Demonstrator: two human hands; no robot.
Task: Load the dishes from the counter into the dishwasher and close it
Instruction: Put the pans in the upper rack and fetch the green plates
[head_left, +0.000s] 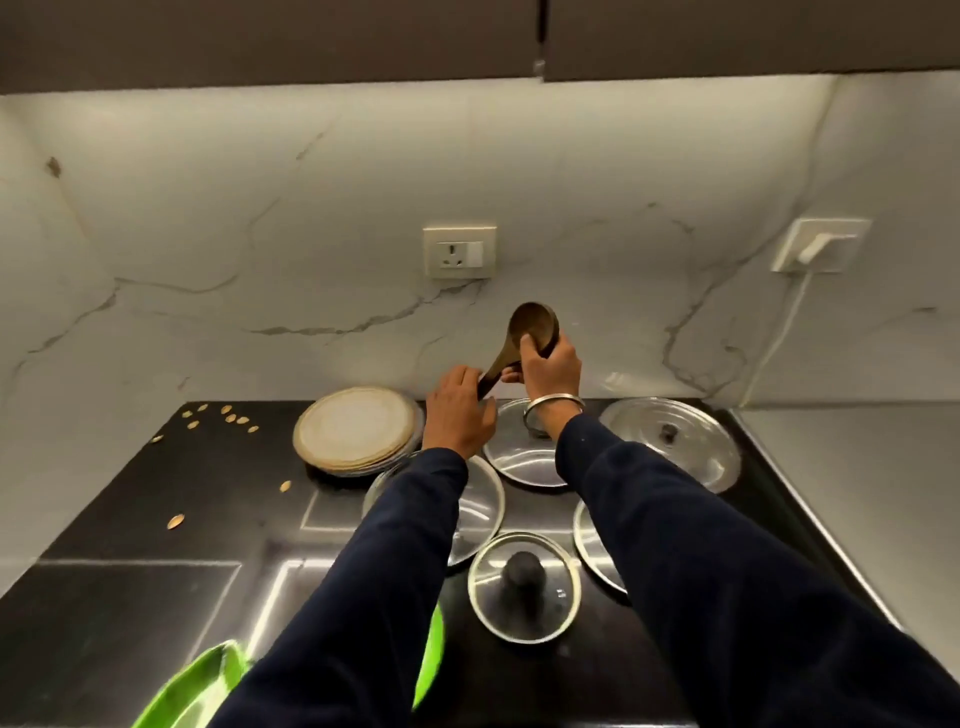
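Black counter (130, 519) still carries lids and plates; your left hand (460, 410) and right hand (550, 364) both grip one dark wooden ladle (530, 332), so loading has barely begun.

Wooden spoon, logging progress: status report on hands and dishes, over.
Both hands on wooden spoon: right hand at bowl, left hand at handle. Spoon lifted off the counter. Lids and stacked plates not yet loaded. Dishwasher not in view.

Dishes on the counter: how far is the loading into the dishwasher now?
Nothing looks loaded; the dishwasher is out of view. In hand: the right hand grips the wooden spoon at its bowl, the left hand at its handle. Left on the counter: stacked plates, steel lid, glass lid, more lids under the arms.
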